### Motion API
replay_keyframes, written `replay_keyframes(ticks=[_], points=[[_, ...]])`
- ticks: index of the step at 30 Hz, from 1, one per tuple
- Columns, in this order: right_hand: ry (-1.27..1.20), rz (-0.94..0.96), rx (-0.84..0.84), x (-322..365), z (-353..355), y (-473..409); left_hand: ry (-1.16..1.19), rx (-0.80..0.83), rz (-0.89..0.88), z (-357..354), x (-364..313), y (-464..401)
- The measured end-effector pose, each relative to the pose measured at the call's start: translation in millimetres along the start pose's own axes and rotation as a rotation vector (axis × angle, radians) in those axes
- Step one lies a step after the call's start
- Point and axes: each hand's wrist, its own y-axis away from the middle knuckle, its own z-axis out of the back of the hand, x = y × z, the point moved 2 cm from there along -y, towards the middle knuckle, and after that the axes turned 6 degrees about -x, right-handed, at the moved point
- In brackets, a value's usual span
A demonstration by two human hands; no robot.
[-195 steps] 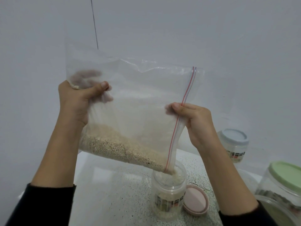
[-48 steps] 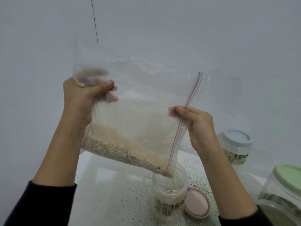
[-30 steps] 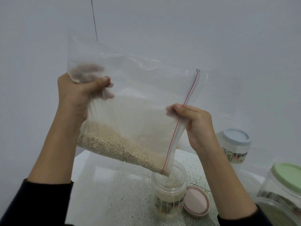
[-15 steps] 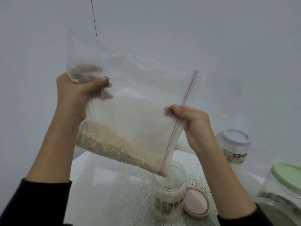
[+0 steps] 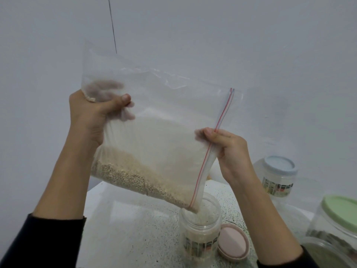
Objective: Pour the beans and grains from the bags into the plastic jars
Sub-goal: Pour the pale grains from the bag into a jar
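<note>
A clear zip bag [image 5: 154, 120] with pale grains [image 5: 135, 176] lying along its lower edge is held tilted in the air, its red-striped mouth pointing down to the right. My left hand [image 5: 92, 115] grips the bag's closed bottom corner, high on the left. My right hand [image 5: 229, 149] pinches the zip edge. The bag's lowest corner hangs in the mouth of an open plastic jar [image 5: 201, 227] on the table, and grains stream into it. The jar is partly filled.
A pink lid [image 5: 232, 241] lies beside the open jar on the speckled table [image 5: 135, 238]. A jar with a blue lid [image 5: 278, 176] stands at the back right. A green-lidded jar [image 5: 340, 215] and another container rim [image 5: 326, 254] sit at the right edge.
The bag has stayed tilted over the jar with small shifts. Grains have slid toward the mouth, and the stream into the jar continues. Both hands keep their grips.
</note>
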Motion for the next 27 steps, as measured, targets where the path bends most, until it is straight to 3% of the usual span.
replay_keyframes(ticks=[27], points=[[0.011, -0.008, 0.011, 2.3, -2.6, -3.3, -0.047, -0.001, -0.019, 6.3, 2.2, -5.1]])
